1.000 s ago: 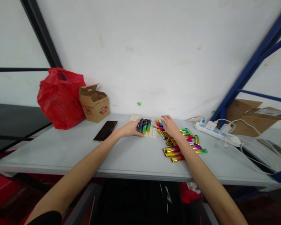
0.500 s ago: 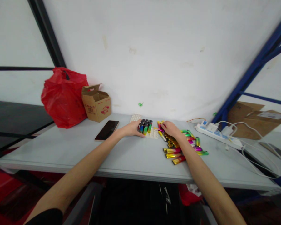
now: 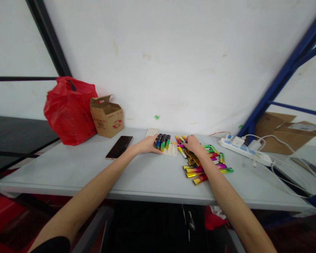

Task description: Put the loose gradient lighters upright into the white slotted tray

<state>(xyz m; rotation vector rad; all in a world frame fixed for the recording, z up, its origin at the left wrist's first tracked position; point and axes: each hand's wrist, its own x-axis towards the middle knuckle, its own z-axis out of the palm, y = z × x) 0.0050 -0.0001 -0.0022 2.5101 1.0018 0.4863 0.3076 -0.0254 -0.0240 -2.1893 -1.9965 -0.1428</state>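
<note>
Several black-topped lighters (image 3: 163,142) stand upright in a close block on a white tray with round holes (image 3: 172,150). My left hand (image 3: 149,144) is curled around the block's left side, its thumb near the front and its fingers behind. To the right lies a loose pile of shiny lighters in gold, red, green and purple (image 3: 195,169). At the pile's far left edge is my right hand (image 3: 191,143), its fingers pinched together on a lighter that they largely cover. A pink and yellow lighter (image 3: 177,144) lies beside the fingertips, pointing toward the tray.
A second white holed tray (image 3: 152,132) lies behind my left hand. On the left are a phone (image 3: 119,147), an open cardboard box (image 3: 107,117) and a red plastic bag (image 3: 71,112). A power strip (image 3: 244,151) with white cables and flattened cardboard (image 3: 281,137) occupy the right.
The view has shifted slightly. My right hand's fingers have closed in more tightly at the pile's far left edge. My left hand stays around the upright lighters.
</note>
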